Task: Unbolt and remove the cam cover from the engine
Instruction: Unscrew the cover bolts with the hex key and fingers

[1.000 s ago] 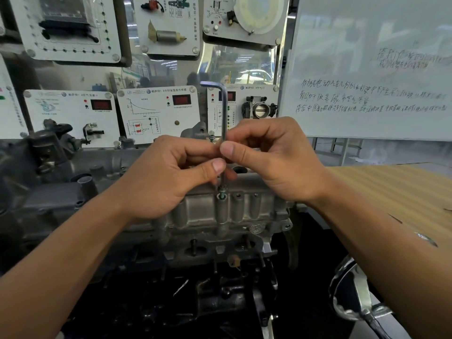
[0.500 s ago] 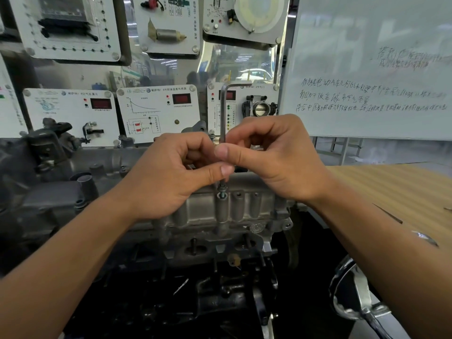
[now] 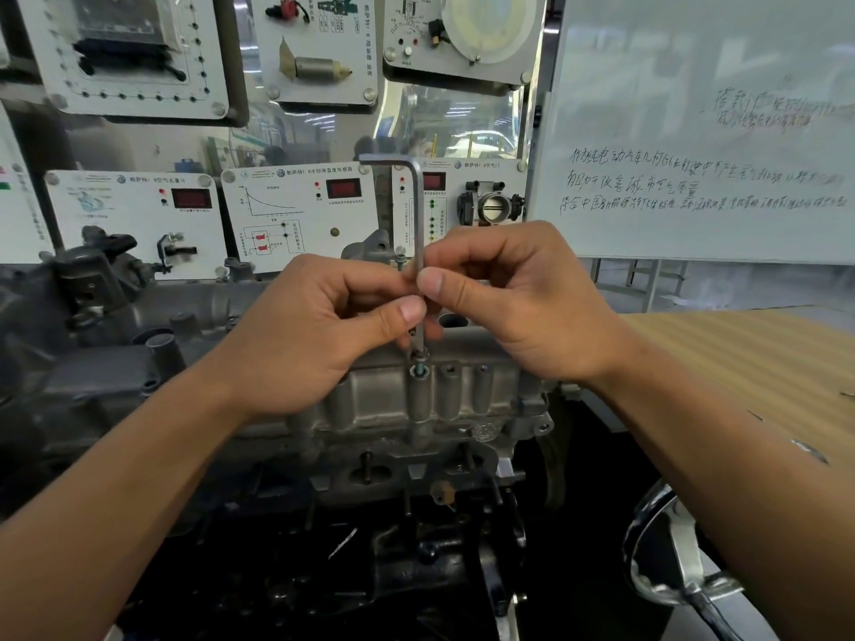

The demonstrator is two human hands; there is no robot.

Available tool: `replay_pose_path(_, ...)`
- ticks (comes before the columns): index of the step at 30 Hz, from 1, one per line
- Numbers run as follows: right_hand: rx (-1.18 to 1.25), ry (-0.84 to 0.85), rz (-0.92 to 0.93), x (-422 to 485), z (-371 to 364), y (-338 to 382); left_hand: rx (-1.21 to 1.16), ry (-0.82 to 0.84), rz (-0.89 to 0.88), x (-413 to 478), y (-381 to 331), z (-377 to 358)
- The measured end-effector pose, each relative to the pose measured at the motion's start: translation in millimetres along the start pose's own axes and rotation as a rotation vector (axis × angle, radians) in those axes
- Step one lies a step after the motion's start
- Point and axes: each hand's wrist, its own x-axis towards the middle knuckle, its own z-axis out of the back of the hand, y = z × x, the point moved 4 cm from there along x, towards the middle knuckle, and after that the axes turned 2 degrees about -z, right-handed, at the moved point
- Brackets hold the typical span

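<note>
Half a second ago the short arm of the hex key (image 3: 418, 215) pointed to the right; it now points to the left, as it did one second ago. The long shaft stays upright, and its lower end stays in the head of the bolt (image 3: 419, 363). Both hands remain at nearly the same place above the engine.

The left hand (image 3: 314, 335) pinches the shaft low down, the thumb pressing it from the near side and the other fingers (image 3: 370, 282) curled behind. The right hand (image 3: 523, 298) pinches the same shaft a little higher, with its thumb tip on the metal (the two thumbs are almost one above the other).

The bolt stands in a round boss at the near edge of the cam cover (image 3: 462, 400). A short piece of its shank shows between the head and the boss, so it is partly out. The bosses just to the right show small dark holes at their tops. The cam cover lies in its place on top of the engine (image 3: 115, 363), directly under the hands.

Behind the engine hang white training panels (image 3: 296, 215), and a whiteboard (image 3: 694, 131) with handwriting stands at the right. A wooden tabletop (image 3: 763, 363) lies beyond the right forearm.
</note>
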Motion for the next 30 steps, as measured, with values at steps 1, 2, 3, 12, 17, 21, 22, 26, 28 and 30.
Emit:
replay_pose_path(1, 0.003, -0.004, -0.001, 0.1, 0.4, 0.0, -0.006, -0.009, 0.0, -0.1, -0.1, -0.3)
replay_pose_path(2, 0.004, -0.006, 0.004, 0.3, 0.5, 0.2, -0.007, -0.023, -0.004, 0.0, -0.3, -0.4)
replay_pose_path(3, 0.007, -0.012, 0.006, 0.8, 0.5, 0.3, -0.002, -0.039, -0.008, 0.4, -0.5, -0.3)
replay_pose_path(12, 0.021, -0.115, -0.034, 3.9, 1.2, -3.5, 0.045, -0.114, -0.012, 2.3, 1.9, -2.0)
replay_pose_path(17, -0.018, -0.034, -0.014, 2.8, 1.1, -2.7, 0.043, -0.068, -0.024, 1.6, 3.4, 0.4)
replay_pose_path(21, 0.007, 0.007, -0.015, 2.8, -0.6, -1.0, -0.017, -0.066, -0.004, 2.1, 4.2, 1.6)
replay_pose_path(22, 0.015, 0.011, -0.019, 2.6, -1.0, -1.0, -0.015, -0.044, -0.003, 2.3, 3.7, 0.5)
replay_pose_path(26, 0.079, 0.023, -0.039, 2.8, -2.1, 0.7, -0.007, 0.031, 0.023, 1.3, 3.4, -1.8)
replay_pose_path(28, 0.089, 0.005, -0.033, 3.2, -2.8, 2.5, -0.001, 0.031, 0.032, 0.8, 4.5, -1.5)
replay_pose_path(30, 0.055, -0.05, -0.016, 3.4, -2.1, 3.5, 0.011, 0.005, 0.035, 1.1, 4.4, -1.7)
